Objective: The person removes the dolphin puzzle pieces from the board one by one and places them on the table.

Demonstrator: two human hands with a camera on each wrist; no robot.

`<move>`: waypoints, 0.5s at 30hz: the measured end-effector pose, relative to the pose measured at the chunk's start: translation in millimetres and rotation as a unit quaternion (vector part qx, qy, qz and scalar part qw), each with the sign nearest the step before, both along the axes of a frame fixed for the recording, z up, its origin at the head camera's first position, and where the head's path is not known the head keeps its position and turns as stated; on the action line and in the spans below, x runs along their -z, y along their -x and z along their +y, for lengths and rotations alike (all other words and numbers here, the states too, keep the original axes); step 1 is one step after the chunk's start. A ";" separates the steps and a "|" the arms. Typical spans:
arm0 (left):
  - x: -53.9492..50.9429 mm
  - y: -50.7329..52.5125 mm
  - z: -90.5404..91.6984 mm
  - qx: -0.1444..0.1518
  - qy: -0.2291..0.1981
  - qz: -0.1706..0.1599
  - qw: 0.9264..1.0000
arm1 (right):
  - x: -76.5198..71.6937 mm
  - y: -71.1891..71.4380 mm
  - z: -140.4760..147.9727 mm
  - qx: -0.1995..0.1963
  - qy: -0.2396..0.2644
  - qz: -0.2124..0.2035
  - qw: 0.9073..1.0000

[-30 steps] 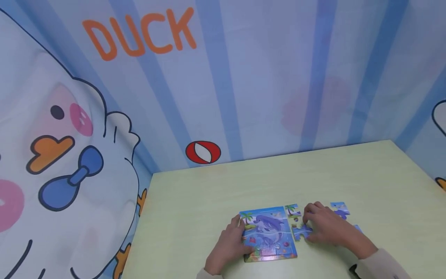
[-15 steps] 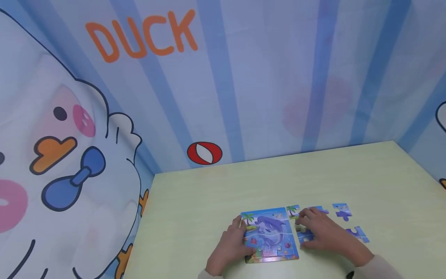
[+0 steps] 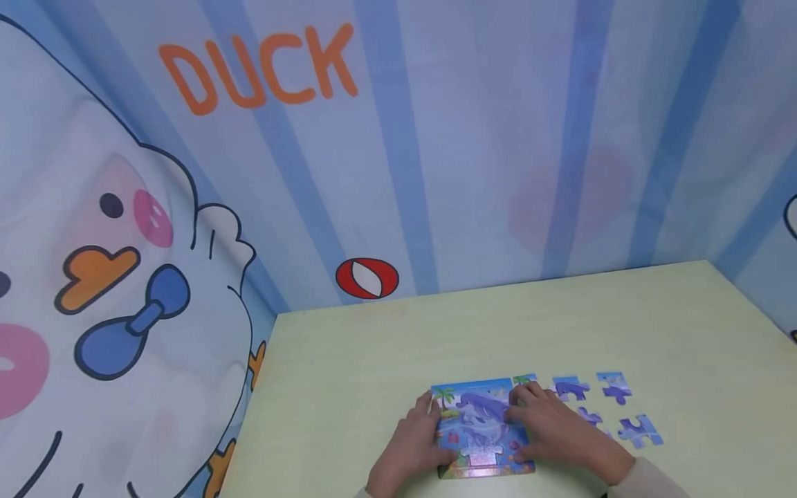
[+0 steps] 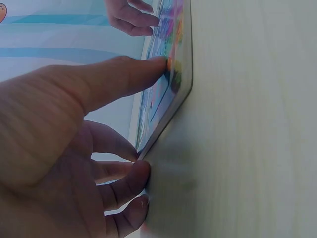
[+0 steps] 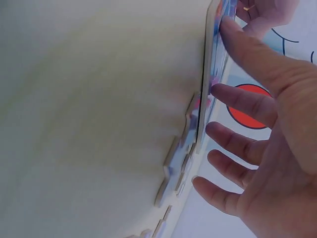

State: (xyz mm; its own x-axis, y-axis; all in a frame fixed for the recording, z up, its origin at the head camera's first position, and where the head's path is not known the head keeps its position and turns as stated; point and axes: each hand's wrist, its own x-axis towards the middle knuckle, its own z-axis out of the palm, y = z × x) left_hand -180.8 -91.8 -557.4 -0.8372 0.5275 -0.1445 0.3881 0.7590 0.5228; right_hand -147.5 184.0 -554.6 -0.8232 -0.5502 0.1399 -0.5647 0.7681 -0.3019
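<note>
A jigsaw puzzle board (image 3: 476, 407) with a dolphin picture lies flat on the table. My left hand (image 3: 407, 443) holds its left side, the thumb lying on the front left corner and the other fingers bent at the edge, as the left wrist view shows. Over the board's right side is my right hand (image 3: 554, 429). In the right wrist view its thumb (image 5: 242, 42) and index finger touch the board, while the other fingers stand spread. A palm-tree puzzle piece (image 3: 524, 378) peeks out behind this hand, which hides whatever lies beneath it.
Loose puzzle pieces lie to the right: a dolphin-back piece (image 3: 571, 389), a corner piece (image 3: 615, 387), a lower-right piece (image 3: 640, 431), and one partly hidden piece (image 3: 589, 416). A striped cloth backdrop (image 3: 473, 138) rises behind the pale table (image 3: 349, 387).
My right hand has moved left, from the loose pieces onto the board's right side, uncovering more pieces at the right. My left hand has stayed at the board's left edge.
</note>
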 end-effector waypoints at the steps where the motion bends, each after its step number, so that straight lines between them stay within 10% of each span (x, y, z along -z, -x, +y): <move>1: -0.2 -0.5 0.0 0.001 0.000 -0.001 1.000 | 0.8 0.3 -0.3 0.002 -0.004 -0.002 1.000; 15: 9.5 -1.7 8.7 -0.009 0.043 0.029 0.999 | 1.2 -3.7 -2.9 -0.012 -0.030 0.037 0.999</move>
State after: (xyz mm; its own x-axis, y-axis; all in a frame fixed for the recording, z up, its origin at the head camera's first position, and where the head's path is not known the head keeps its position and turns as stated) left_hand -179.0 -83.2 -566.9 -0.8547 0.4998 -0.1404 0.4012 0.8075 0.4324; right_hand -143.7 181.1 -555.8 -0.7987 -0.5784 0.1658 -0.6017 0.7700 -0.2124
